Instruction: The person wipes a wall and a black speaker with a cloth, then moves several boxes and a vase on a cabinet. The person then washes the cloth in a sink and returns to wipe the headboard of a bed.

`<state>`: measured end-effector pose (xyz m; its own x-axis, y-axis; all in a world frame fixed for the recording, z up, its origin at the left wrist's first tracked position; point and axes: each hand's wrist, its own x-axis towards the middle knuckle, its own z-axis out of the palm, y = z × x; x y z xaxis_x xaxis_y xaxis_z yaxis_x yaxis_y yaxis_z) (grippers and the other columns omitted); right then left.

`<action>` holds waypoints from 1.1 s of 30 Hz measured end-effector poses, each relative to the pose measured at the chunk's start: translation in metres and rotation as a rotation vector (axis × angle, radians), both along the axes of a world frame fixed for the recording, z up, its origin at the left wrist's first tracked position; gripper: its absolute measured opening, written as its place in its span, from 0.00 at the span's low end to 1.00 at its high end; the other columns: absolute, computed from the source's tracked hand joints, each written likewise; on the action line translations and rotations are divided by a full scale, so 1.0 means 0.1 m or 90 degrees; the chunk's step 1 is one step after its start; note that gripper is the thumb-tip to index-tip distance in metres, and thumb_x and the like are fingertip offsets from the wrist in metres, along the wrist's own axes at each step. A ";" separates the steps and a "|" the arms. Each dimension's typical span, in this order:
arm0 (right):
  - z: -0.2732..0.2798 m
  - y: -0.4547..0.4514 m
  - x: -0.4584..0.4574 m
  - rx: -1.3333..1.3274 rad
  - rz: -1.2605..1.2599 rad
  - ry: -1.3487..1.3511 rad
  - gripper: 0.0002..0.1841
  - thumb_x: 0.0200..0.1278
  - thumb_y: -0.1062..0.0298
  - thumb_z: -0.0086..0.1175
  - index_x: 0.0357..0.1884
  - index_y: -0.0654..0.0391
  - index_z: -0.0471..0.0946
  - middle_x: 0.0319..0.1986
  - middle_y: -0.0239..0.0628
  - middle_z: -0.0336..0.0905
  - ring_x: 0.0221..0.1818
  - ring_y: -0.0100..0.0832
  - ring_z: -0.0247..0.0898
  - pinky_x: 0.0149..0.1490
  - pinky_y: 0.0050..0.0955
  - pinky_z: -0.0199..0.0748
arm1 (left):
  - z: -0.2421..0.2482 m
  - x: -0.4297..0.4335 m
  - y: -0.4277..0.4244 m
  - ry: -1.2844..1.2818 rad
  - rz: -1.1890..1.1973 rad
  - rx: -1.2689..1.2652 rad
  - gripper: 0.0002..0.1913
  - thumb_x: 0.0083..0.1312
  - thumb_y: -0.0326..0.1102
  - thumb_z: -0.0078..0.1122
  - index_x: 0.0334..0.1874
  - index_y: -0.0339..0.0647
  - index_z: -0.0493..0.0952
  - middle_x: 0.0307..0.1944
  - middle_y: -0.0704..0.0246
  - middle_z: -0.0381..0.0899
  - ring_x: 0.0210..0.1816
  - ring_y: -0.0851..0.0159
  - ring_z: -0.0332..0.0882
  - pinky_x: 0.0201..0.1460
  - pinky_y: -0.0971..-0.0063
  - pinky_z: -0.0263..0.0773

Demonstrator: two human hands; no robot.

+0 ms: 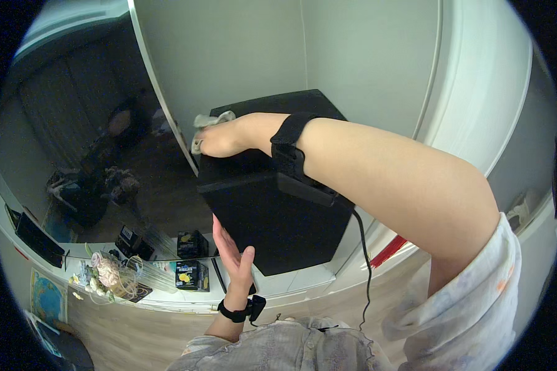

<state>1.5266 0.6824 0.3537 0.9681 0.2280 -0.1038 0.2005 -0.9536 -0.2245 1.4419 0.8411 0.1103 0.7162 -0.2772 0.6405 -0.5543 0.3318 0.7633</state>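
Observation:
A large black box, probably a loudspeaker cabinet, stands on a white ledge before me. My right hand reaches across its top and grips a light grey cloth at the top's left edge. Part of the cloth is hidden under the fingers. Lower down, my left hand lies flat along the box's left side, thumb apart from the fingers. Each arm wears a black strap with a small device; a black cable hangs from the right one.
Left of the box rises a large dark, reflective screen. On the ledge are artificial flowers, a small black carton with lemon pictures and a dark panel. A red tassel hangs at the right, near a white door frame.

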 end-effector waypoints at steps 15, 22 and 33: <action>0.68 -0.57 -0.49 -0.505 -0.096 0.094 0.10 0.60 0.74 0.56 0.40 0.64 0.86 0.43 0.50 0.86 0.44 0.46 0.83 0.47 0.42 0.81 | 0.06 -0.02 0.03 0.008 -0.007 0.007 0.49 0.68 0.50 0.59 0.81 0.35 0.41 0.81 0.54 0.42 0.82 0.53 0.39 0.82 0.62 0.36; -0.11 -0.85 -1.01 -0.348 -0.227 0.122 0.21 0.71 0.66 0.41 0.60 0.66 0.75 0.62 0.60 0.71 0.63 0.55 0.70 0.64 0.52 0.69 | 0.03 0.00 0.06 0.038 -0.042 -0.005 0.48 0.66 0.45 0.57 0.81 0.35 0.40 0.81 0.54 0.39 0.82 0.54 0.35 0.83 0.61 0.33; -0.11 -1.45 -0.07 -0.164 -0.432 0.074 0.27 0.80 0.62 0.26 0.71 0.65 0.65 0.71 0.50 0.63 0.67 0.52 0.67 0.70 0.51 0.63 | -0.03 0.03 0.13 0.050 -0.071 -0.004 0.51 0.62 0.42 0.58 0.81 0.33 0.38 0.82 0.53 0.36 0.83 0.53 0.32 0.83 0.59 0.30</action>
